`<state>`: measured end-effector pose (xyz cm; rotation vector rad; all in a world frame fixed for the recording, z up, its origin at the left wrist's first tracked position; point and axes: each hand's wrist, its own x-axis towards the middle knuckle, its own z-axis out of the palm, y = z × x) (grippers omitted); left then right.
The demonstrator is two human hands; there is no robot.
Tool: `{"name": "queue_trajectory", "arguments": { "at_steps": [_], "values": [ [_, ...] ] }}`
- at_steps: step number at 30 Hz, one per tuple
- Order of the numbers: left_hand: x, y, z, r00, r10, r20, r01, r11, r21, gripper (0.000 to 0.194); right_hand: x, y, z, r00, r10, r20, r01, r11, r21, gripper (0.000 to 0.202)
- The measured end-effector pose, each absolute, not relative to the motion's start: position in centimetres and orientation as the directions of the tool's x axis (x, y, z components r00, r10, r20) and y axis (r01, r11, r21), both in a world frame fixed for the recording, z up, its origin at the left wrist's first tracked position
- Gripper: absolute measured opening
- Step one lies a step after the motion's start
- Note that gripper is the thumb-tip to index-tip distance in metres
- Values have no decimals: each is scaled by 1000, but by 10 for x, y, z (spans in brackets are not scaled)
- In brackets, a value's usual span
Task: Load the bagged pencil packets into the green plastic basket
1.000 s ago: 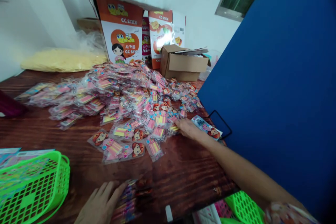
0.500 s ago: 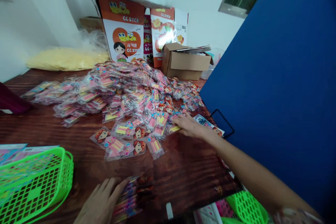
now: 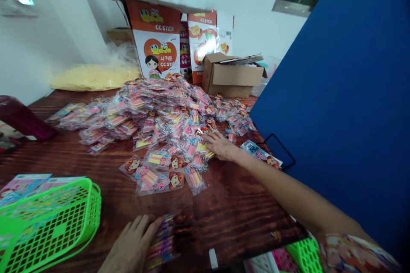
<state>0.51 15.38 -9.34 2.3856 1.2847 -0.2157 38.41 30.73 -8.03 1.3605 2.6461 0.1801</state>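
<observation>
My right hand (image 3: 221, 145) reaches onto the near right edge of a big heap of small clear packets (image 3: 173, 115). Its fingers are stretched out over the packets, touching the top ones. The packets have pink and yellow sticks inside and a cartoon red-haired head on them. Near the front edge, my left hand (image 3: 134, 241) lies palm down on the table, its thumb side against a row of stacked packets (image 3: 163, 243). Its fingers look extended and slightly apart. Several single packets (image 3: 160, 170) lie flat between the two hands.
A green plastic basket (image 3: 92, 204) stands at the left front, with printed cards (image 3: 25, 185) behind it. A dark red bottle (image 3: 25, 119) lies at far left. Cartons (image 3: 156, 42), an open cardboard box (image 3: 237, 79) and a yellow bag (image 3: 92, 77) line the back. A blue panel (image 3: 333, 94) borders the right.
My right hand has shifted slightly left and farther onto the heap, its fingers now straighter. My left hand stays by the stacked packets. The whole view has shifted a little.
</observation>
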Motion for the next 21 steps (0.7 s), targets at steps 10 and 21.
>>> {"name": "queue_trajectory", "arguments": {
  "at_steps": [10,21],
  "values": [
    [2,153,-97,605,757,-245,792,-544,275,66,385,285,-83,-513,856,-66,836,516,186,43],
    [-2,142,-85,746,661,-78,653,-704,278,70,302,215,-36,-283,931,-228,937,218,-272,37]
  ]
}}
